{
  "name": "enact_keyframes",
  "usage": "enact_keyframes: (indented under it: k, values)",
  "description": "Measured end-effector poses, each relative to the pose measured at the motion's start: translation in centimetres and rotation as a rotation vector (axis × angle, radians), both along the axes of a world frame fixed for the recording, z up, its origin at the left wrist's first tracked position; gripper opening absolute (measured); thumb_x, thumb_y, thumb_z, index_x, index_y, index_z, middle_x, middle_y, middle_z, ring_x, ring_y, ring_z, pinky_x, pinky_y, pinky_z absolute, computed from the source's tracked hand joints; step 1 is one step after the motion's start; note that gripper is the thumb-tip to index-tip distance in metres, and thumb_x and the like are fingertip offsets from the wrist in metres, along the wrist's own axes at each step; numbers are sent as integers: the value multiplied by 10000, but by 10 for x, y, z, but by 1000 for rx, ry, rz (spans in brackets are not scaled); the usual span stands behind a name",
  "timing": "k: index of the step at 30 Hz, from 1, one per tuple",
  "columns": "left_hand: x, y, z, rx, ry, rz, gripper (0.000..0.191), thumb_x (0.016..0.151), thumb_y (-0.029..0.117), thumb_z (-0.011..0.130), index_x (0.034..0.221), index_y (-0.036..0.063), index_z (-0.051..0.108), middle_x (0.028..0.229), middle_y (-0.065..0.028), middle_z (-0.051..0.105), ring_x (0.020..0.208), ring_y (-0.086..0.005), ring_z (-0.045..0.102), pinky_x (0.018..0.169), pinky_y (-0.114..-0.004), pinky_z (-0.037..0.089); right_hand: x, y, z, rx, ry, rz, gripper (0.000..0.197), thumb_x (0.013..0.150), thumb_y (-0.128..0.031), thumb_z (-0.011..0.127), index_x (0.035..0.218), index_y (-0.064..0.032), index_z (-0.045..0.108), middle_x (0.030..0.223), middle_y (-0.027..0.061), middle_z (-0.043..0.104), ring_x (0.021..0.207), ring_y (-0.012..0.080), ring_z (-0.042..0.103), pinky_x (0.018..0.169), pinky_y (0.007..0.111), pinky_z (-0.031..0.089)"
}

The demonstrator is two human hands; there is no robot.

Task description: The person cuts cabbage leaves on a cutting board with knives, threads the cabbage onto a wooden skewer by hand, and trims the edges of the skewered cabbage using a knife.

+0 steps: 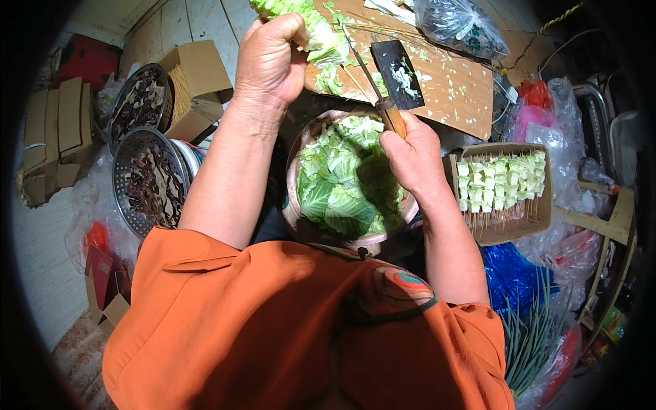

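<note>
My left hand [274, 59] is closed around a piece of pale green cabbage [325, 38] at the board's left end; whether a skewer runs through it is hard to tell. In my right hand [414, 154] is the wooden handle of a cleaver [395, 77], its dark blade turned up and away over the wooden cutting board [456, 102]. Bits of cabbage cling to the blade. Below the board, between my forearms, a round pinkish basin [292, 192] holds many cut cabbage leaves [341, 179]. Thin wooden skewers lie across the board's far part.
At right, a cardboard box [538, 225] holds rows of skewered cabbage pieces [499, 179]. Scallions [533, 323] lie below it by a blue plastic bag [515, 271]. At left stand two metal colanders [123, 195] of dark dried-looking food and a box of skewers [205, 66].
</note>
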State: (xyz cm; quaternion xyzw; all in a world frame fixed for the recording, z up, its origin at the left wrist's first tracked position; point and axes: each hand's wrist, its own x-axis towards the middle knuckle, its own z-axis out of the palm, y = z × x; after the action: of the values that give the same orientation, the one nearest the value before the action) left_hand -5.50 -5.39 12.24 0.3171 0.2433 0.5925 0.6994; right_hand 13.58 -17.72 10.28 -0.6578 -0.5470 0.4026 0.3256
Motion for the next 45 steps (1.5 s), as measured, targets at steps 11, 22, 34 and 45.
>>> enact_keyframes:
  k: [11, 22, 34, 45]
  values:
    - [14, -15, 10, -49, 149, -169, 318, 692, -109, 532, 994, -14, 570, 854, -77, 642, 718, -171, 634, 655, -303, 537, -1, -1, 14, 204, 7, -23, 283, 733, -126, 544, 981, -22, 634, 812, 158, 636, 743, 273, 618, 709, 350, 483]
    - [31, -26, -1, -108, 68, -293, 338, 741, -95, 516, 1055, 6, 592, 946, -73, 659, 841, -181, 652, 775, -333, 544, -7, -5, 16, 340, -124, -36, 281, 695, -144, 568, 934, 3, 572, 886, 226, 597, 830, 408, 579, 758, 433, 476]
    - [27, -27, -6, -139, 194, -313, 183, 732, -52, 537, 873, -37, 653, 864, -109, 663, 798, -212, 646, 775, -400, 540, -2, -5, 14, 299, -296, -29, 239, 715, -160, 573, 876, 10, 527, 854, 223, 577, 811, 413, 567, 736, 475, 461]
    - [23, -24, -6, -215, 180, -263, 154, 712, -56, 539, 826, -29, 638, 856, -114, 655, 789, -227, 631, 811, -405, 527, 4, -3, 12, 227, -416, -46, 254, 752, -164, 576, 945, -7, 521, 891, 225, 600, 831, 409, 590, 745, 475, 471]
